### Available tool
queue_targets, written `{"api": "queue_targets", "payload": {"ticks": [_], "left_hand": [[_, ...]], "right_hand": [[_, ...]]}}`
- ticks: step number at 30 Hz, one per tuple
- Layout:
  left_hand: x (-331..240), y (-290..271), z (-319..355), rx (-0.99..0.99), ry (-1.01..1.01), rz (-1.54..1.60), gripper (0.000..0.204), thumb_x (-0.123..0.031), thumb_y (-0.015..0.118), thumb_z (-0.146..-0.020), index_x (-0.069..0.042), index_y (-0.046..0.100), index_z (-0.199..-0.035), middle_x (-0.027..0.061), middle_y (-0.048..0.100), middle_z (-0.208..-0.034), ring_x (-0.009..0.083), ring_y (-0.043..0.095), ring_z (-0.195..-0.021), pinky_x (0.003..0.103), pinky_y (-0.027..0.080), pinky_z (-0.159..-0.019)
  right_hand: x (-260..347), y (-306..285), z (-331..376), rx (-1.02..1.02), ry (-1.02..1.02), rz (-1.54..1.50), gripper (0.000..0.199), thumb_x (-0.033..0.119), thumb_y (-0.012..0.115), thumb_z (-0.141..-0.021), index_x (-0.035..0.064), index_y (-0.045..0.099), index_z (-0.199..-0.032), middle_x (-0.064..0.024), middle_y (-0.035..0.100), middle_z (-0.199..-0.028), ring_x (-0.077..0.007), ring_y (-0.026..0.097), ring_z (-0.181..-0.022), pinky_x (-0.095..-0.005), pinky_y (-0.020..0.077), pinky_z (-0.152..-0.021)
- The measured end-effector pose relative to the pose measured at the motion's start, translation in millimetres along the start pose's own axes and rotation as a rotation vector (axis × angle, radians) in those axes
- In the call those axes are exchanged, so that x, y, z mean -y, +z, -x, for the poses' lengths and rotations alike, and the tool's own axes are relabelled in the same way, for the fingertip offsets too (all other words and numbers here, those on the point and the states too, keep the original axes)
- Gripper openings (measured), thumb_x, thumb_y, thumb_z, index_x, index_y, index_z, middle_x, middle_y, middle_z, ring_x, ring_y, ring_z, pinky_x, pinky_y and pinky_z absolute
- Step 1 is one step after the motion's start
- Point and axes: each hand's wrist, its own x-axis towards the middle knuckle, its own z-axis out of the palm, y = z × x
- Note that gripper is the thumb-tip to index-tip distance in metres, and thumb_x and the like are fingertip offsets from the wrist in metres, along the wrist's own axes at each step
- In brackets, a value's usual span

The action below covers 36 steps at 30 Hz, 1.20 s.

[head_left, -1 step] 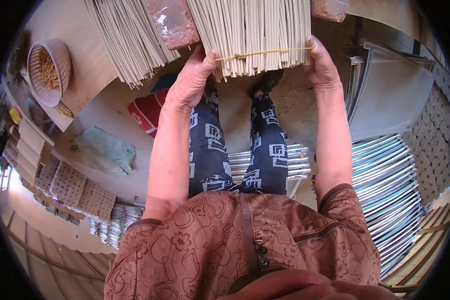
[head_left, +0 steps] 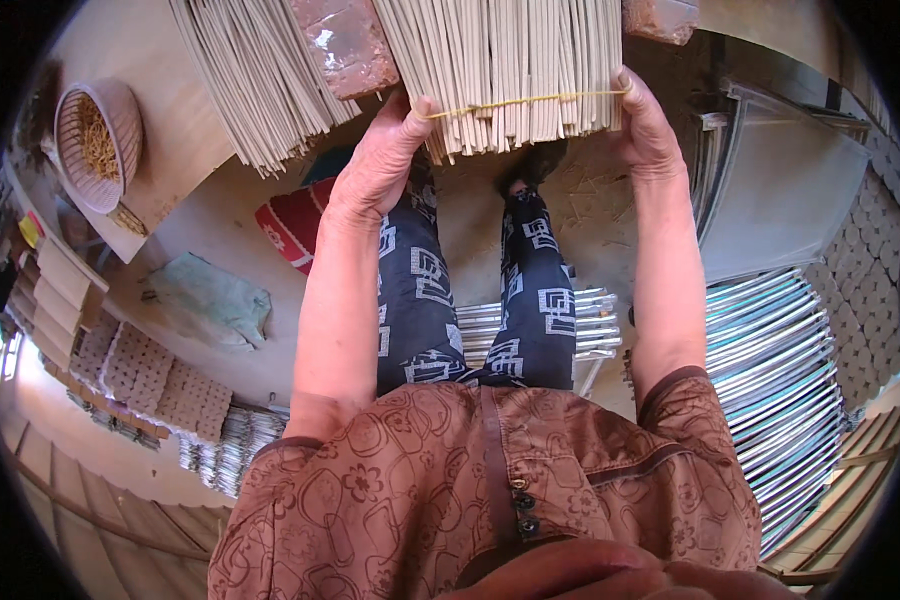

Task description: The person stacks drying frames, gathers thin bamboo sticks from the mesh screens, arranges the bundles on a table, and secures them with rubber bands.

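A wide bundle of thin, pale beige sticks [head_left: 515, 60] lies at the top middle, its near ends roughly level. Across these ends runs a yellow rubber band [head_left: 530, 100], pulled taut between my two thumbs. My left hand [head_left: 385, 150] is at the bundle's left side, thumb up with the band on it; its other fingers are partly hidden beneath the sticks. On the right side, my right hand [head_left: 650, 130] has its thumb at the band's other end, and its remaining fingers are mostly hidden behind the bundle.
Plastic-wrapped reddish blocks [head_left: 345, 45] flank the bundle. More loose sticks [head_left: 265, 85] lie left of it. A basket of yellow bands [head_left: 98, 140] stands on the left table. Stacked metal-looking rods [head_left: 775, 390] and a framed screen [head_left: 785, 185] are at right.
The yellow band has turned slightly and lies a little straighter; the knot-like kinks on it show less. My right thumb has shifted slightly; the bundle has stayed put.
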Motion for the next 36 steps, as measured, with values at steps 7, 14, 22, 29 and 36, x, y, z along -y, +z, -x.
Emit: {"api": "queue_targets", "payload": {"ticks": [7, 14, 22, 29, 36], "left_hand": [[3.7, 5.5, -2.2, -0.027, -0.011, 0.077, 0.108, -0.071, 0.064, -0.080, -0.002, 0.025, -0.152, 0.0118, 0.035, -0.152, 0.0227, 0.031, -0.140, 0.038, 0.021, -0.117], [26.7, 7.2, 10.6, 0.036, -0.099, 0.073, 0.130, -0.085, 0.065, -0.063, -0.002, 0.022, -0.153, 0.0141, 0.033, -0.154, 0.0247, 0.028, -0.142, 0.039, 0.021, -0.117], [2.5, 5.1, 6.6, 0.029, -0.005, 0.010, 0.129, -0.084, 0.066, -0.064, 0.004, 0.027, -0.150, 0.0181, 0.036, -0.152, 0.0267, 0.031, -0.141, 0.040, 0.021, -0.117], [-9.5, 13.3, -8.5, -0.021, -0.051, 0.138, 0.115, -0.076, 0.067, -0.073, 0.003, 0.031, -0.149, 0.0180, 0.038, -0.150, 0.0262, 0.032, -0.140, 0.041, 0.025, -0.116], [0.0, 25.7, 1.8, -0.013, -0.115, 0.259, 0.113, -0.072, 0.067, -0.076, -0.007, 0.020, -0.155, 0.0084, 0.032, -0.156, 0.0257, 0.028, -0.144, 0.042, 0.021, -0.119]], "right_hand": [[3.6, 26.9, -1.2, -0.081, 0.015, 0.083, 0.098, 0.066, 0.070, -0.078, -0.0068, 0.045, -0.138, -0.0131, 0.059, -0.128, -0.0189, 0.054, -0.119, -0.0317, 0.0423, -0.103], [-12.6, 27.7, 21.1, -0.127, 0.078, 0.056, 0.098, 0.065, 0.068, -0.081, -0.0071, 0.041, -0.141, -0.0156, 0.054, -0.134, -0.0211, 0.049, -0.125, -0.0341, 0.0382, -0.106], [11.7, 28.8, 22.8, -0.060, 0.036, 0.170, 0.106, 0.058, 0.076, -0.075, -0.0093, 0.033, -0.145, -0.0194, 0.047, -0.142, -0.0252, 0.041, -0.134, -0.0348, 0.0269, -0.114], [9.5, 26.4, 4.5, -0.202, 0.040, 0.013, 0.091, 0.059, 0.071, -0.081, -0.0078, 0.046, -0.137, -0.0185, 0.057, -0.130, -0.0219, 0.055, -0.120, -0.0344, 0.0429, -0.103], [3.0, 46.0, 11.6, -0.227, 0.036, 0.015, 0.090, 0.061, 0.064, -0.086, -0.0054, 0.042, -0.143, -0.0205, 0.054, -0.136, -0.0247, 0.052, -0.128, -0.0331, 0.0398, -0.109]]}}
